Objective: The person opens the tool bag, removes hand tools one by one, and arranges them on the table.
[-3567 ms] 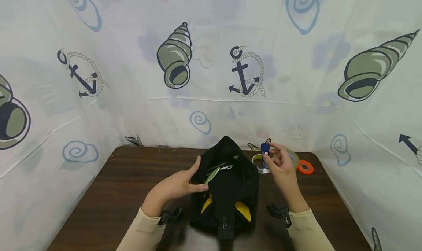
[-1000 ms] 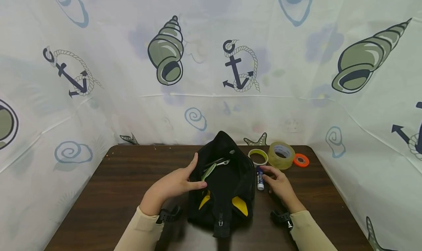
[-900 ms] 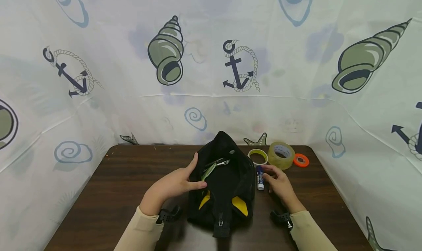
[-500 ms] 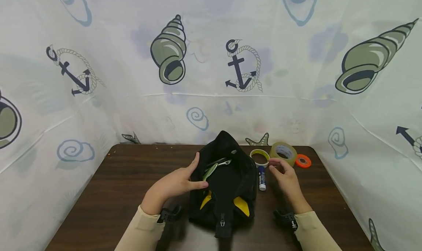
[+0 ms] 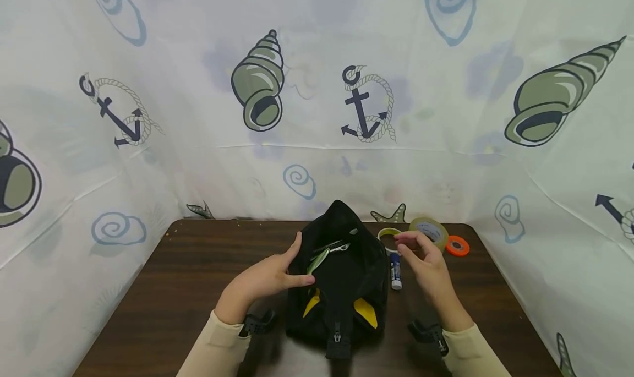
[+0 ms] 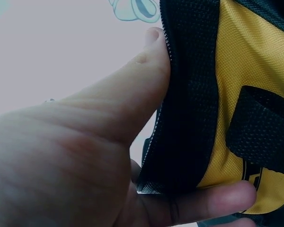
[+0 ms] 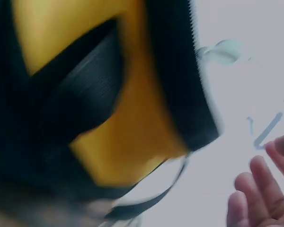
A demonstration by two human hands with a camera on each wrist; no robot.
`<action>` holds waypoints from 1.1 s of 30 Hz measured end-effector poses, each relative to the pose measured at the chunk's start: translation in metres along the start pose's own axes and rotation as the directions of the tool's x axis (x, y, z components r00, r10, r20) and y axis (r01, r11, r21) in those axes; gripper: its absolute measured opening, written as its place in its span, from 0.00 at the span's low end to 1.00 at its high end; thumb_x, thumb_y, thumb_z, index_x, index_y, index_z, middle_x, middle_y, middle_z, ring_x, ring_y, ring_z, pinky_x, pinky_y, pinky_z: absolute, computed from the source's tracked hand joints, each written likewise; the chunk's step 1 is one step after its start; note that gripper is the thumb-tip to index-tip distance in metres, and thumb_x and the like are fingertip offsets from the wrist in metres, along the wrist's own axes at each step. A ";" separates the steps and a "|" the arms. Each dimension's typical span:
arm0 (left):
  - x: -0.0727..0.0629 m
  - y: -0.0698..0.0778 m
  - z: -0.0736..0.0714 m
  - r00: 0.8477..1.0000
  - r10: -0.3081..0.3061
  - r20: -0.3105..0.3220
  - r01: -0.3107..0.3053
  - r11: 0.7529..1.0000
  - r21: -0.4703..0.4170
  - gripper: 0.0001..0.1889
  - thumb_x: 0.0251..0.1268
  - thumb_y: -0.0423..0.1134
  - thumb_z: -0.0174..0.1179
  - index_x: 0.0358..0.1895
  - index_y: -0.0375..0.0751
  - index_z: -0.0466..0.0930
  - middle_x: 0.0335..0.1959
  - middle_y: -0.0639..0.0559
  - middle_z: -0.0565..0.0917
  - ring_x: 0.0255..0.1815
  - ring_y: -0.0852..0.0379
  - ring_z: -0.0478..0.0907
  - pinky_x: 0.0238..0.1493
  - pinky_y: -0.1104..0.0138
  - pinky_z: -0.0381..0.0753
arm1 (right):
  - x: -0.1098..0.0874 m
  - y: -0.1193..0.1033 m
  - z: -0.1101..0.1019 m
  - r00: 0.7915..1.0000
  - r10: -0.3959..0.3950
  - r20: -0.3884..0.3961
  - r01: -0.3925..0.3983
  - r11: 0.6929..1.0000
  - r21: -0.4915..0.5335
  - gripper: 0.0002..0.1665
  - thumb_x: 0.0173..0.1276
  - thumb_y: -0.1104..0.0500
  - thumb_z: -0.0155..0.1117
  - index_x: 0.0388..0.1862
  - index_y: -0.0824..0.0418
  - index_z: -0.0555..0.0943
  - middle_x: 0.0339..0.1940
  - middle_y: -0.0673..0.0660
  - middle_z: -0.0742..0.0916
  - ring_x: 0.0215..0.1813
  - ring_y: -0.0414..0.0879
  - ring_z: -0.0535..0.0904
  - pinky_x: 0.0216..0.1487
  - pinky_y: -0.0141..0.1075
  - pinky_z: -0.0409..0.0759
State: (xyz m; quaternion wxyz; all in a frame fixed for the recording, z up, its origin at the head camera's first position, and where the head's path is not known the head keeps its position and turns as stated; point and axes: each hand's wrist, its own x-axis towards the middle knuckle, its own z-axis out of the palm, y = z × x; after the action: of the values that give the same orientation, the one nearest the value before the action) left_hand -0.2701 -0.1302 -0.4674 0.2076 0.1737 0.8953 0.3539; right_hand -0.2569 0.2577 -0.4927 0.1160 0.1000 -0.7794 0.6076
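A black bag (image 5: 346,280) with yellow panels stands on the table, its zipped mouth open towards me. My left hand (image 5: 262,286) rests against its left side. In the left wrist view the thumb (image 6: 151,61) lies along the zipper edge and an extended finger (image 6: 222,201) touches the yellow side. Inside the bag show a pale green strip (image 5: 319,260) and a silver piece (image 5: 340,248). Right of the bag lies a blue and white glue stick (image 5: 395,275). My right hand (image 5: 431,267) holds nothing, fingertips right at a white-and-yellow tape roll (image 5: 381,237).
Behind my right hand stands a wide roll of clear packing tape (image 5: 442,237), partly covered by the hand. An orange tape roll (image 5: 450,246) lies at its right. A white cloth (image 5: 317,107) printed with shells and anchors hangs behind the brown table (image 5: 218,245).
My right hand held the glue stick up, laid it down beside the bag and let go. It has since moved to the white-and-yellow tape roll. The left hand stays on the bag.
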 end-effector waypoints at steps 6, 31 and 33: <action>0.001 -0.003 0.001 1.000 0.001 0.005 -0.001 1.000 0.009 0.63 0.67 0.75 0.66 0.90 0.69 0.26 0.81 0.43 0.75 0.82 0.39 0.72 0.78 0.36 0.72 | 0.000 -0.044 0.010 0.981 -0.073 0.178 0.070 0.997 0.026 0.17 0.86 0.60 0.62 0.67 0.65 0.80 0.59 0.65 0.84 0.57 0.52 0.84 0.56 0.29 0.86; -0.001 0.001 0.000 1.000 0.010 -0.014 -0.009 1.000 0.007 0.63 0.69 0.72 0.67 0.91 0.62 0.29 0.82 0.43 0.73 0.81 0.41 0.74 0.78 0.38 0.73 | 0.081 -0.068 0.115 0.803 0.395 0.446 -0.308 0.916 -0.256 0.27 0.87 0.45 0.59 0.70 0.63 0.79 0.62 0.66 0.86 0.57 0.58 0.88 0.65 0.50 0.88; -0.001 0.000 0.000 1.000 0.014 -0.010 -0.014 1.000 0.003 0.63 0.69 0.72 0.67 0.91 0.61 0.29 0.81 0.42 0.75 0.81 0.41 0.74 0.78 0.38 0.73 | 0.084 -0.051 0.124 0.786 0.433 0.441 -0.340 0.899 -0.276 0.31 0.88 0.42 0.58 0.73 0.65 0.77 0.64 0.67 0.85 0.61 0.61 0.88 0.66 0.50 0.88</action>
State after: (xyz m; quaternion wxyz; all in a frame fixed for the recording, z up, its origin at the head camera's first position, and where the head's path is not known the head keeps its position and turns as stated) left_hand -0.2691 -0.1308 -0.4670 0.2005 0.1784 0.8955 0.3550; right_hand -0.3289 0.1240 -0.4491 -0.2048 0.0781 -0.8385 0.4989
